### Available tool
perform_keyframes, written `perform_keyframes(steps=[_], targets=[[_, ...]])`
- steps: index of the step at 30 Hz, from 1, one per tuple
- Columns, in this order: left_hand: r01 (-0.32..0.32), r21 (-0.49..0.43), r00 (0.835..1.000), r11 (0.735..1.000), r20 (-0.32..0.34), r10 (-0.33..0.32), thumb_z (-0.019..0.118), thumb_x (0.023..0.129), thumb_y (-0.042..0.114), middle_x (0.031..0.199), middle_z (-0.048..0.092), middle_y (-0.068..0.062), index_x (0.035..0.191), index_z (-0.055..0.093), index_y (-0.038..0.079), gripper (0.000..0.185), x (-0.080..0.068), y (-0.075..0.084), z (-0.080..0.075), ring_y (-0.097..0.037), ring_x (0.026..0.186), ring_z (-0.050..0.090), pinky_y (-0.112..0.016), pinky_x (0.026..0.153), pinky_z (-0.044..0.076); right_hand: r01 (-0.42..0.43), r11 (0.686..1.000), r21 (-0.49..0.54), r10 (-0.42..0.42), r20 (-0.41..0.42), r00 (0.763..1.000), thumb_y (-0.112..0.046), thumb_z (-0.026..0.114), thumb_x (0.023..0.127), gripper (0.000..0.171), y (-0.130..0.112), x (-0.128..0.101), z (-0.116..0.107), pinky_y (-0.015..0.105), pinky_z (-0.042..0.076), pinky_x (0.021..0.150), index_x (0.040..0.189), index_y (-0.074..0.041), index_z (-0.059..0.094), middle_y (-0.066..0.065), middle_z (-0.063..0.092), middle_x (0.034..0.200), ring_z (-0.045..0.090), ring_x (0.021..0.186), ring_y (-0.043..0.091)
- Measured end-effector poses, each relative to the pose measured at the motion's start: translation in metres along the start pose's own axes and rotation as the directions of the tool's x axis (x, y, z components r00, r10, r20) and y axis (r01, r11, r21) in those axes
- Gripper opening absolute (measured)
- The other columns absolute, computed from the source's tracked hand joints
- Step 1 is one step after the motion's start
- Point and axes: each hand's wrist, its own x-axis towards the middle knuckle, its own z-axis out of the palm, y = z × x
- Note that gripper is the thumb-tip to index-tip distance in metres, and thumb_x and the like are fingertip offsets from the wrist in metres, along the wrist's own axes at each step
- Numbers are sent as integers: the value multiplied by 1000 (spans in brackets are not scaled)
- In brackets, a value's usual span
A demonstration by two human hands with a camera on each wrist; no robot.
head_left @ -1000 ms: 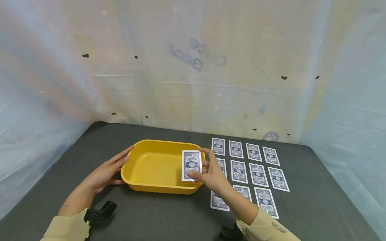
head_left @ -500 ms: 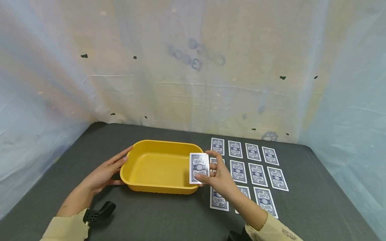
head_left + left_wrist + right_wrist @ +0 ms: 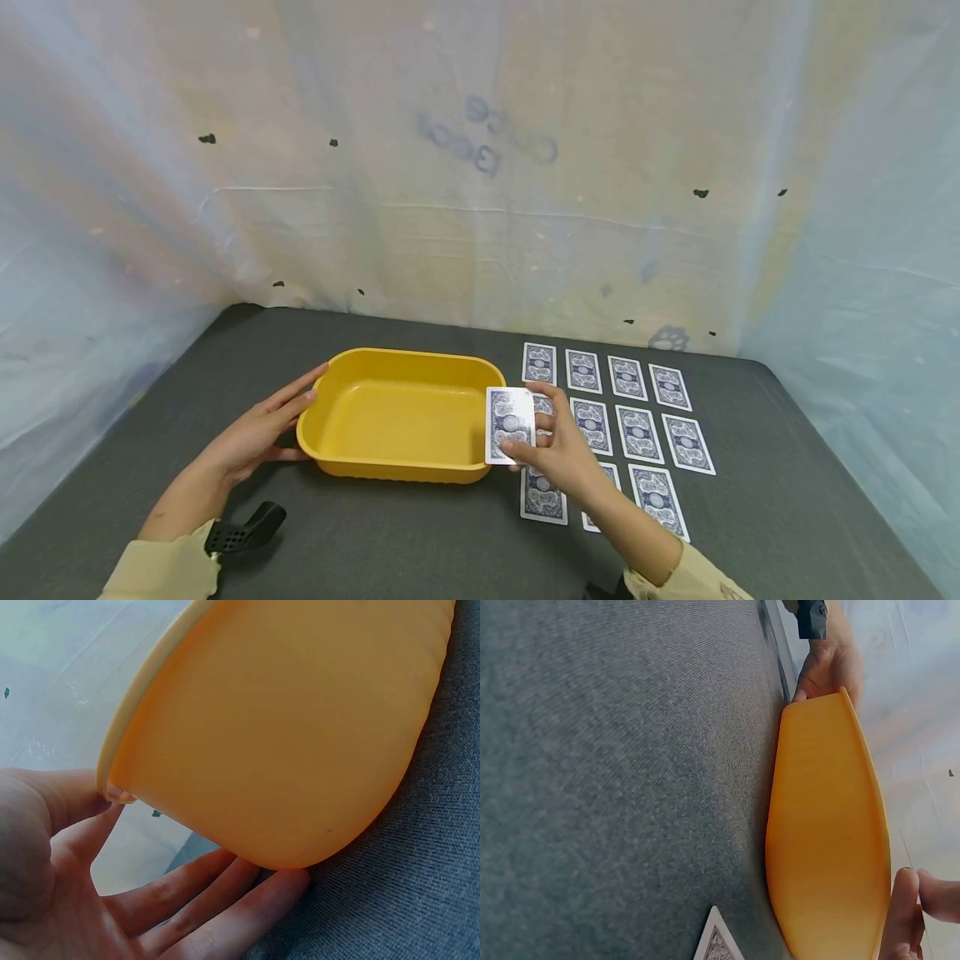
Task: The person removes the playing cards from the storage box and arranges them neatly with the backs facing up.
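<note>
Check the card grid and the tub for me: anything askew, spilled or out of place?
Nothing stands out. The yellow tub sits upright and empty, the face-down cards lie in tidy rows, and the right hand pinches one card beside the tub's rim.

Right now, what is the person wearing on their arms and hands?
Both hands are bare: no gloves or rings show on the left hand or the right hand. Each arm has a long, pale beige sleeve, the left sleeve and the right sleeve, ending at the wrist. A black wrist mount with small holes sits at the left cuff.
</note>
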Motion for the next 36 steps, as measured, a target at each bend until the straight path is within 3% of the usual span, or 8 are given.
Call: perform_keyframes(steps=[7, 14, 21, 36], targets=[[14, 1, 1000, 1000, -13, -14, 40, 100, 50, 161, 0, -16, 155, 8, 32, 66, 0, 0, -1, -48, 142, 15, -49, 86, 53, -23, 1000, 6, 23, -27, 999, 5, 72, 81, 81, 5, -5, -7, 39, 58, 67, 144, -11, 23, 26, 62, 110, 68, 79, 23], [27, 5, 999, 1000, -22, -27, 41, 99, 51, 161, 0, -16, 155, 9, 33, 67, 2, 1, 0, -48, 142, 16, -49, 86, 53, -50, 998, -40, 47, -61, 997, -1, 73, 82, 84, 9, -13, -18, 37, 57, 68, 145, -13, 20, 17, 61, 95, 66, 68, 24], [31, 6, 999, 999, -25, -31, 41, 99, 52, 162, 1, -15, 155, 9, 33, 67, 2, 0, -1, -47, 141, 17, -49, 86, 54, -69, 997, -18, 67, -108, 992, 0, 73, 81, 83, 13, -18, -25, 42, 57, 70, 146, -14, 22, 20, 61, 100, 67, 73, 24], [35, 14, 999, 999, -27, -34, 40, 99, 52, 161, -1, -16, 155, 8, 33, 67, 2, 1, 0, -48, 141, 16, -50, 86, 53, -71, 997, -10, 69, -133, 989, 4, 69, 83, 84, 28, -26, -45, 39, 57, 64, 148, -12, 18, 24, 62, 108, 68, 78, 23]])
